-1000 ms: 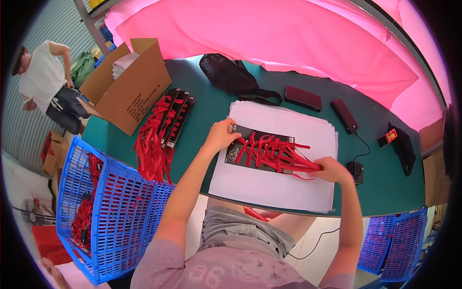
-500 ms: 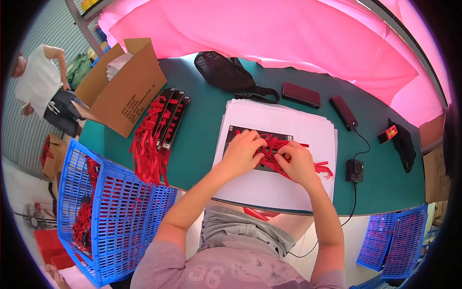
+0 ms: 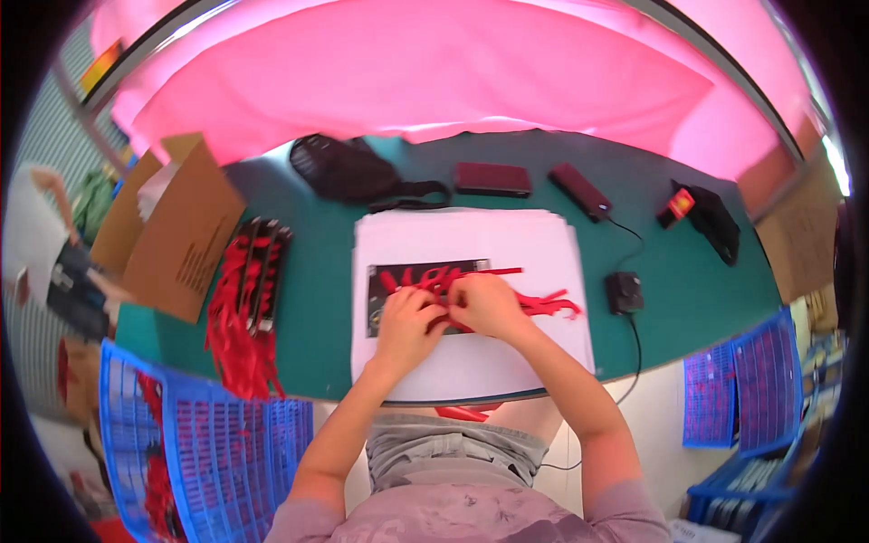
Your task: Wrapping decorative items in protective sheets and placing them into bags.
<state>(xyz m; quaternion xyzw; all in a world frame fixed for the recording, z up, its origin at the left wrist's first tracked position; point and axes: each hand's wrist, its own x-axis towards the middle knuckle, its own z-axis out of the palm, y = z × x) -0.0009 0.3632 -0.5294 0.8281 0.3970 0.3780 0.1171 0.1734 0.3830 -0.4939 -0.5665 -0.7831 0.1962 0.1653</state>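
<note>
A black card (image 3: 387,283) with red ribbons (image 3: 534,303) attached lies on a stack of white paper (image 3: 471,366) in front of me. My left hand (image 3: 409,324) rests over the card's lower middle, its fingers curled and pinching at a red ribbon. Right beside it, my right hand (image 3: 485,306) is closed on the ribbon as well, and the fingertips of both hands meet. Loose ribbon ends trail to the right past my right hand. The hands hide the middle of the card and the exact bit of ribbon gripped.
More black cards with red ribbons (image 3: 244,303) lie at left, beside an open cardboard box (image 3: 186,240). Behind the paper are a black bag (image 3: 344,170) and a maroon case (image 3: 491,178). A corded maroon device (image 3: 579,191) lies right. Blue baskets (image 3: 240,452) flank the table; a person (image 3: 54,253) stands left.
The view has swung to the right and blurred slightly. My hands have drawn together, the right one now reaching over the card's middle next to the left.
</note>
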